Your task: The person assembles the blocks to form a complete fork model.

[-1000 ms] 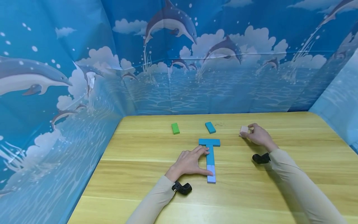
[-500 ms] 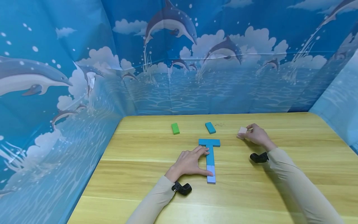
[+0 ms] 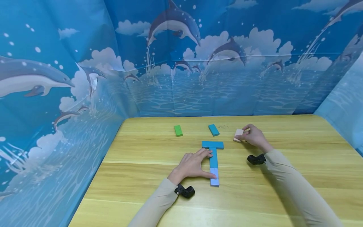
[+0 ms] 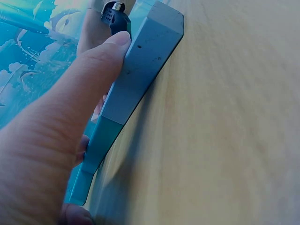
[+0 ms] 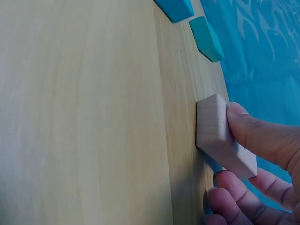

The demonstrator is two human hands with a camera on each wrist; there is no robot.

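Observation:
Two blue blocks and a lavender block lie flat in a T shape in the head view. One blue block (image 3: 213, 144) forms the crossbar, while the other blue block (image 3: 213, 159) and the lavender block (image 3: 214, 182) form the stem. My left hand (image 3: 190, 164) rests at the stem, fingertips on its blue block and thumb on the lavender one; the left wrist view shows the thumb against the lavender block (image 4: 143, 65). My right hand (image 3: 254, 136) pinches a pale wooden block (image 3: 238, 133) between thumb and fingers, right of the T. That pale block (image 5: 216, 126) looks tilted in the right wrist view.
A green block (image 3: 178, 130) lies at the back left of the wooden table (image 3: 141, 145). Another blue block (image 3: 214, 130) sits behind the T. A blue dolphin-print sheet (image 3: 181, 88) hangs beyond the table's back edge. Each wrist wears a black device (image 3: 256, 159).
My right hand has moved left toward the T with the pale block, which has turned slightly. My left hand stays in place on the stem.

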